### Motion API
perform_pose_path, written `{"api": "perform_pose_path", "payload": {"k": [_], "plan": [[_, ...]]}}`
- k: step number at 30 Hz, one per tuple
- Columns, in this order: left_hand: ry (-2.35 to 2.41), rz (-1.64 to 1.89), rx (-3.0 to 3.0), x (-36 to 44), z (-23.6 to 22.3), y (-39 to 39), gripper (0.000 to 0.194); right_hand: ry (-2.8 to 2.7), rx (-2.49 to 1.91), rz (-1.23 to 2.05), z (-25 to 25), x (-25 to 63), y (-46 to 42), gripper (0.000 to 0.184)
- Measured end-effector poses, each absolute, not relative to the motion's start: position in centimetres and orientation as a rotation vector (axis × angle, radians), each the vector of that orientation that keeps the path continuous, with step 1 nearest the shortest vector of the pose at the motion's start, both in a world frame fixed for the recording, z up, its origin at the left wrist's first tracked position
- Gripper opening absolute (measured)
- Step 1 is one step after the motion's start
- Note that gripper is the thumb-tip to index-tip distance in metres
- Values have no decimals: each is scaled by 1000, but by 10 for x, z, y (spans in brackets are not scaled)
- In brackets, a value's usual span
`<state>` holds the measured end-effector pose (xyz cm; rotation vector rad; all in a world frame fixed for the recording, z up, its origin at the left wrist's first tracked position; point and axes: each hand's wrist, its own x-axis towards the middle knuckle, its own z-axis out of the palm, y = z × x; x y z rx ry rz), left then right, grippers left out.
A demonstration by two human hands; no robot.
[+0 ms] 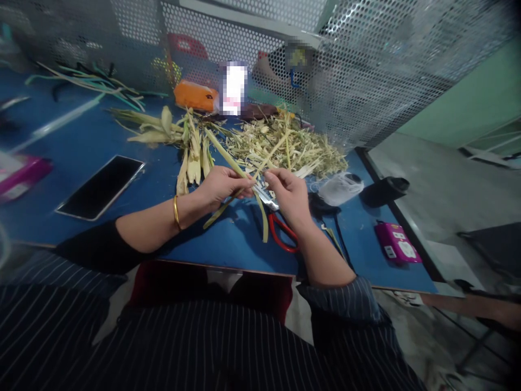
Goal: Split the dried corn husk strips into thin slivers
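Note:
My left hand (223,187) is closed around a long pale green plant stalk (222,151) that runs up and to the left over the blue table (101,136). My right hand (288,194) pinches the same stalk at its near end, fingertips almost touching those of the left hand. Red-handled scissors (280,231) lie under my right wrist, blades pointing up left. A thin strip (264,217) hangs down from the stalk between the hands. A gold bangle sits on my left wrist.
A heap of dry husk trimmings (285,146) lies beyond the hands, uncut stalks (171,133) to its left. A black phone (101,187) lies at left, a pink box (396,243) at right, a black cup (385,190) near the right edge. A perforated metal screen (366,65) closes the back.

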<state>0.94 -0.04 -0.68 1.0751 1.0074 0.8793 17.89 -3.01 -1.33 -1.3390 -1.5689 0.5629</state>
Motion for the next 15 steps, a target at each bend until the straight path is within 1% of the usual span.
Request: {"api": "perform_pose_path", "payload": {"k": [2,4,5,8,10,15], "plan": [[1028,834,1149,13,-5,-7,10,-1476,-1258,780,-16,179,-26,22],[1063,791,1180,16,-3,-12,10,-1424,-1215,843,-19,177,-25,22],[1069,779,1180,16,-3,-13,9,-1424,-1212,779,-20,175,-26,22],[1044,778,1164,17,-5,-11,9,-1518,-1199,377,-22,170,-31,21],[1033,775,1162,16,-5,-10,10,-1602,-1156,194,-21,169,-33,21],[1075,726,1179,14,-4,-10,14,-1506,-1182,270,-20,174,-29,29]]}}
